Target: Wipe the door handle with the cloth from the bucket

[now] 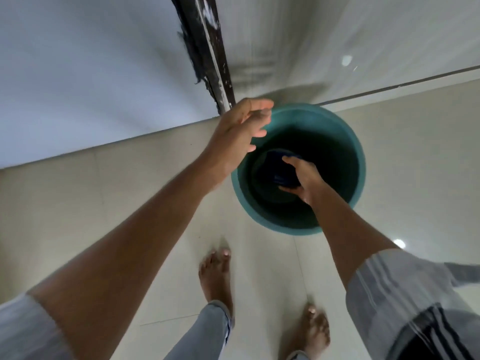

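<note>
Striped sleeves frame both hands: left hand [237, 136] hovers loosely spread above the teal bucket [357, 157] rim, right hand [302, 179] inside grasping the dark blue cloth [279, 170]; bucket stands on pale tiled floor [130, 183] beside the wall

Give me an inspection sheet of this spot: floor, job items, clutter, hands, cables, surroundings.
Surface: pale tiled floor, glossy, with light reflections.
Job's things: teal bucket stands on the floor near the wall; a dark blue cloth lies deep inside it. The door handle is not in view.
Clutter: nothing seen.
Hands: right hand is down inside the bucket, fingers curled around the cloth; whether the grip has closed cannot be told. Left hand hovers open above the bucket's rim, holding nothing.
Cables: nothing seen.
Surroundings: white wall, a dark worn door frame edge, and the person's bare feet on the tiles.
</note>
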